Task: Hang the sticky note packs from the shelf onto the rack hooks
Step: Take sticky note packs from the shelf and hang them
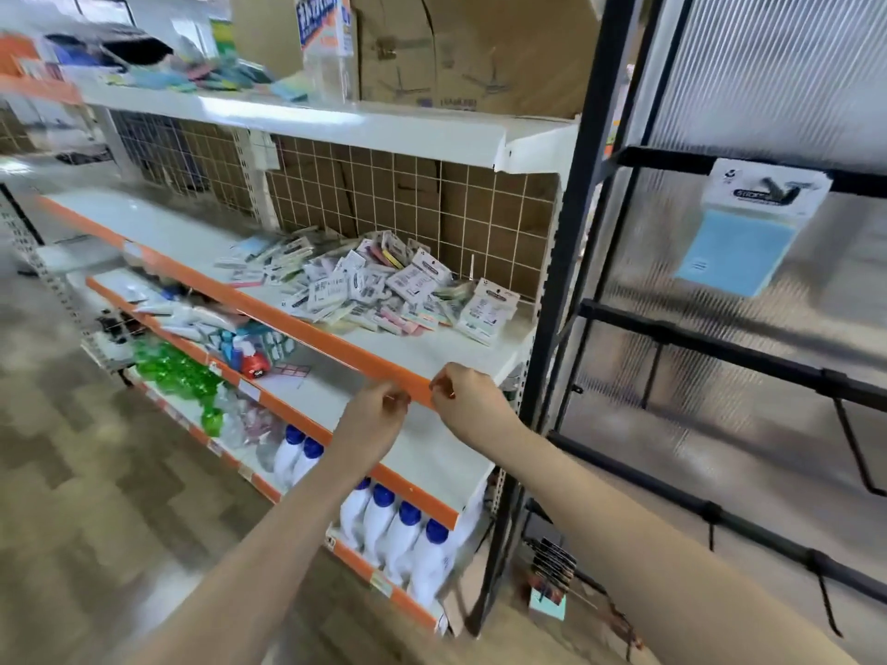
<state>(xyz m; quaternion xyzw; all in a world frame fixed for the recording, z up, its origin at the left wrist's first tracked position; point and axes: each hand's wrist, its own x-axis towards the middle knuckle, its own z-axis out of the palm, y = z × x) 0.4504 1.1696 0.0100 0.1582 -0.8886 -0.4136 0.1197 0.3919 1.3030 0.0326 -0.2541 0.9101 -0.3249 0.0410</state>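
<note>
Two bare forearms reach forward from the bottom of the view. The person's left hand and right hand meet close together in front of the orange front edge of a shelf, fingers curled inward. Neither holds a pack; whether they pinch anything small between the fingertips cannot be told. They seem paused between picks, low and in front of the supply.

Above and beyond the hands, on the white board of that same shelf, lies a loose heap of sticky note packs, carded and piled anyhow against a wire grid back. The heap sits within easy reach, which likely explains why the hands wait here.

To the right stands a black metal rack with horizontal bars and hooks before a ribbed translucent panel. One pack with a blue pad already hangs from an upper hook by its card, well apart from the hands. Lower hooks look bare, so most of the work probably remains.

Lower shelves hold white bottles with blue caps and green items.
</note>
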